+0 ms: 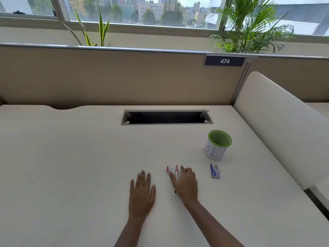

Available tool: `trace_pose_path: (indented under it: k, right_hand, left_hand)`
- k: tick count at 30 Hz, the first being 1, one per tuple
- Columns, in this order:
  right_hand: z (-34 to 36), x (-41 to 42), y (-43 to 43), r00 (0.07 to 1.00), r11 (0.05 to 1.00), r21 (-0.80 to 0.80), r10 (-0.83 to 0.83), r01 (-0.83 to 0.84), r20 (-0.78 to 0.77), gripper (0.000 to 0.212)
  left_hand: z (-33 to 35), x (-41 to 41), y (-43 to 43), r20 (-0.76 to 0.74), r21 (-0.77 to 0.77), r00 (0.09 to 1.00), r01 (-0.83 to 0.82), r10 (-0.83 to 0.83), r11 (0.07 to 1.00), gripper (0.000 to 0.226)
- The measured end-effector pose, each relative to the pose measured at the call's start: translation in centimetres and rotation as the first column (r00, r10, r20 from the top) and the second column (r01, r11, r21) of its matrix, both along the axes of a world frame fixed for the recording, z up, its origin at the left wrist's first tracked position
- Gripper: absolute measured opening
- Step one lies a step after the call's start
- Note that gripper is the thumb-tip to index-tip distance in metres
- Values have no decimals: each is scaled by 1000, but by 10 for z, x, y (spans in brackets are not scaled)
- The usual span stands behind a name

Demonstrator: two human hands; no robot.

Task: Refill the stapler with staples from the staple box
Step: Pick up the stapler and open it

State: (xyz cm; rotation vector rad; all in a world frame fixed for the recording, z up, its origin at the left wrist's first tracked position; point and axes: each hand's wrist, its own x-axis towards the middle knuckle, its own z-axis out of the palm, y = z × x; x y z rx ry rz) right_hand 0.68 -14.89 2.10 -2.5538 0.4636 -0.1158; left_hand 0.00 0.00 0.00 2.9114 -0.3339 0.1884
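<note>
Left hand (142, 188) lay flat on the cream desk (71, 166), fingers straight, holding nothing. Right hand (186, 184) had thumb and fingers curled round the small red-and-white stapler (171, 170) on the desk. To its right, apart, lay the small blue-and-white staple box (215, 171), near a green mesh cup (218, 145).

I am looking across a pale desk (71, 157) at a beige partition (106, 77); daylight is pouring through the windows (142, 13) beyond.

Two slim forearms, bare along their whole visible length, end in the left hand (142, 190) and right hand (187, 185) (nails cut short).
</note>
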Motion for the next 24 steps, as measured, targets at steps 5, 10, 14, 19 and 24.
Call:
trace_pose_path:
  k: [5,10,14,19,24]
  right_hand:
    - [0,5,1,987,995,-31,94,-99,-131,48]
    - [3,12,-10,981,979,197,95,-61,-170,35]
    - [15,6,-21,966,624,775,127,98,-224,12]
    - [25,0,-27,995,165,986,95,17,-33,15]
    - [42,1,-30,983,275,944,66,-183,171,29]
  left_hand:
    - [2,-5,2,-70,3,996,-53,53,999,78]
    - [2,-7,4,-78,34,996,-50,53,998,64]
    - [-1,-6,3,-65,23,997,-45,47,999,65]
    - [1,-6,1,-14,-3,998,-55,55,998,55]
    - [2,-7,0,0,-12,996,-84,84,996,51]
